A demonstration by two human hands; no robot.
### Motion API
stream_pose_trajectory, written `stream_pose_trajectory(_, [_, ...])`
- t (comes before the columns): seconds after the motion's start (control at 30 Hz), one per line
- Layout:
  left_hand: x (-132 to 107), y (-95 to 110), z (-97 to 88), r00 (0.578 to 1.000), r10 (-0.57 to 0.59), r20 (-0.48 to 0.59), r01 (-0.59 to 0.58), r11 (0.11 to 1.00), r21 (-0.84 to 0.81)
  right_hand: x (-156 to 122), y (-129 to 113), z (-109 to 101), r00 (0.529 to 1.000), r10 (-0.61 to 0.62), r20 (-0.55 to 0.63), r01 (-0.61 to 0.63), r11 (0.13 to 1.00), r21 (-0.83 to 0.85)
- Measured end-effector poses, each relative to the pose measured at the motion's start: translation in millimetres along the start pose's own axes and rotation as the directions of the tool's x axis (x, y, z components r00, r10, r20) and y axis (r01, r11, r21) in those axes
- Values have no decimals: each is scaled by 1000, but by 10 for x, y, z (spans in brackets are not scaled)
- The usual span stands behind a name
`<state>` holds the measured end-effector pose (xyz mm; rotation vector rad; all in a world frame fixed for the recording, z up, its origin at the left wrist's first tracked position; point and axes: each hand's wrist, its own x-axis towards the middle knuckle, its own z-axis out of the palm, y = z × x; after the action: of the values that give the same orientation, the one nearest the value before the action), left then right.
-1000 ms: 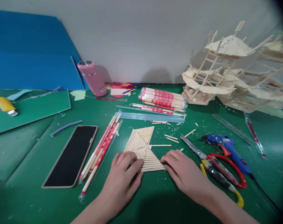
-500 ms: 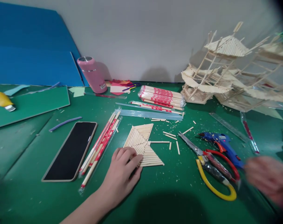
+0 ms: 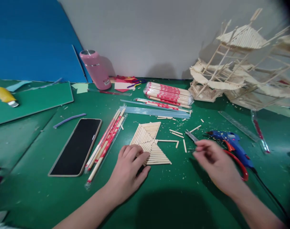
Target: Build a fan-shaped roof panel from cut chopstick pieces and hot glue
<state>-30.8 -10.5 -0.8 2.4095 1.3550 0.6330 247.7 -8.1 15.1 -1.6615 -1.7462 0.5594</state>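
Observation:
A flat panel of glued wooden sticks [image 3: 148, 138], shaped like two triangles meeting at a point, lies on the green table [image 3: 173, 197]. My left hand [image 3: 130, 168] rests on its near left corner, fingers flat and holding nothing. My right hand [image 3: 214, 162] is smeared by motion to the right of the panel, hovering over the scissors [image 3: 240, 165], whose blade tip [image 3: 190, 136] shows beyond my fingers. Its fingers are too blurred to read. A few short loose sticks [image 3: 177, 133] lie between the panel and the scissors.
A blue glue gun [image 3: 230, 141] and a clear ruler [image 3: 237, 125] lie to the right. A phone [image 3: 76, 146] and wrapped chopsticks [image 3: 106, 143] lie to the left, with a chopstick bundle [image 3: 168, 93] and pink bottle [image 3: 95, 70] behind. A stick-built model [image 3: 230, 70] stands at back right.
My right hand left the panel, swung far right, and has come back over the scissors. The scissors' yellow handle is now hidden. My left hand stayed on the panel.

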Motion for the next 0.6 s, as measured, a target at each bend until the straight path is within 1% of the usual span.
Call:
stream_pose_trajectory(0.03, [-2, 0, -1, 1000, -4, 1, 4, 1000, -5, -24, -63, 138, 994, -20, 104, 19, 1000, 4])
stream_pose_trajectory(0.1, [-7, -3, 1, 1000, -3, 0, 3, 1000, -18, -66, -172, 355, 967, -87, 239, 96, 995, -26])
stream_pose_trajectory(0.17, [-12, -7, 6, 1000, 1, 1, -1, 999, -33, -91, -239, 469, 943, -131, 305, 161, 984, -75])
stream_pose_trajectory(0.27, [-19, -12, 13, 1000, -4, 4, 5, 999, -42, -97, -264, 506, 927, -159, 339, 220, 964, -150])
stream_pose_trajectory(0.37, [-21, -10, 15, 1000, -7, 4, 7, 999, -33, -89, -251, 509, 923, -169, 344, 244, 951, -188])
stream_pose_trajectory(0.47, [-13, -3, 16, 1000, -5, 5, 5, 1000, -17, -84, -239, 529, 926, -177, 335, 248, 951, -184])
stream_pose_trajectory(0.6, [4, 13, 16, 1000, -15, -21, 14, 1000, -19, -77, -238, 545, 925, -180, 335, 244, 957, -159])
